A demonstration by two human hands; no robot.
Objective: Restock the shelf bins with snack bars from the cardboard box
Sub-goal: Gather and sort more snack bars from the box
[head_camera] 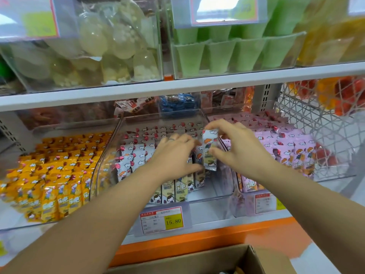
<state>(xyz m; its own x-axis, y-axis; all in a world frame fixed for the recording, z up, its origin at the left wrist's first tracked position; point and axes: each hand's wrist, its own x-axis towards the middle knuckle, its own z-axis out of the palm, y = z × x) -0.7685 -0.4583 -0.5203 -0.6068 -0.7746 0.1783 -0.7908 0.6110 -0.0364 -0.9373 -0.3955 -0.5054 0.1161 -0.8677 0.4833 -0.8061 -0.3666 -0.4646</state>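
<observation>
The left forearm and the right forearm are both bare from the near edge of the view up to the wrist. The left hand wears a thin, dark, metallic-looking band ring on one finger. The right hand is bare.

Retail shelving unit, front view. A white shelf board crosses the scene from left to right. Grey perforated uprights stand behind it at far left and right of centre. An orange base strip runs along the near lower edge. A white wire basket sits at right. Pale floor shows at near right. Bright light glares off a clear label holder above.
</observation>
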